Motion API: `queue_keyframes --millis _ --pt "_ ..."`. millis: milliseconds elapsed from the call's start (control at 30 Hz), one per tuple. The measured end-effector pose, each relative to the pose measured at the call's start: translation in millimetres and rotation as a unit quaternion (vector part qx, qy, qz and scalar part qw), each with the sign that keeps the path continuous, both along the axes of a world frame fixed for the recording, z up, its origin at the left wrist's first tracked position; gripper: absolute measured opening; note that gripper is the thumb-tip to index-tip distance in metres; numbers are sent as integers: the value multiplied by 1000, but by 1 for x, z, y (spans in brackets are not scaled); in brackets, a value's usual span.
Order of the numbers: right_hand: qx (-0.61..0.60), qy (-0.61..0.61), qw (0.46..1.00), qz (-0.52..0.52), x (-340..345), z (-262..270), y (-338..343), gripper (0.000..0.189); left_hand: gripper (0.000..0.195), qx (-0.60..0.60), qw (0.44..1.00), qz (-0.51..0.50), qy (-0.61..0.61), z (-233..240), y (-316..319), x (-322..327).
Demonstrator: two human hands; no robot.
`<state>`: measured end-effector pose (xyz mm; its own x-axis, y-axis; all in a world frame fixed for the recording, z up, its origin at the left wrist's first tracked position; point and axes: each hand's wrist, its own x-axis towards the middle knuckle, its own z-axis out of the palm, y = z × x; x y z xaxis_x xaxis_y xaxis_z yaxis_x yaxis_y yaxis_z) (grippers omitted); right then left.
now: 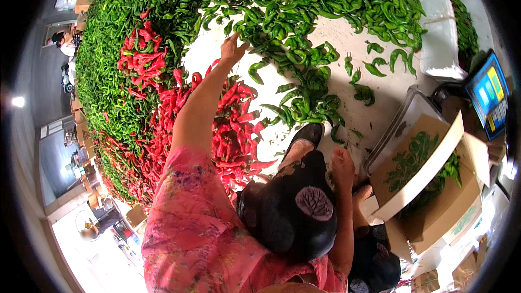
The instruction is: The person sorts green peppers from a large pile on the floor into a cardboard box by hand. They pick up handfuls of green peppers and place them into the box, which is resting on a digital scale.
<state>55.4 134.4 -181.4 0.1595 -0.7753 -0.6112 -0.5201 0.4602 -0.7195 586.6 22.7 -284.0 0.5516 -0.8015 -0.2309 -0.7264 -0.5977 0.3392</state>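
My left hand (233, 50) is stretched out at the edge of a spread of green peppers (301, 55) on the pale floor, thumb and a finger apart, with no pepper plainly in its grasp. Below that arm lies a heap of long red peppers (234, 130). Beside my knee, my right hand (343, 165) hangs with bent fingers; whether it holds anything does not show. Right of it stands an open cardboard box (443, 219) with green peppers (451, 169) inside.
A large pile of green peppers (118, 28) fills the left and top, with a red cluster (142, 59) on it. At right are a white padded edge (441, 44), a lit display (488, 93) and a grey-rimmed tray (392, 128). A person (67, 44) is far left.
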Motion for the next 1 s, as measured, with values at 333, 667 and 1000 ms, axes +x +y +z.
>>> queue_keyframes --millis 333,667,1000 --pt "72 1 997 18 10 -69 7 32 52 -3 999 -43 -25 -25 -93 -84" --pt "-63 60 996 -13 24 -79 -30 32 63 74 952 -280 103 63 -78 -137" --pt "-71 31 997 -32 15 -102 -82 32 64 -145 969 -177 94 47 -285 -59"
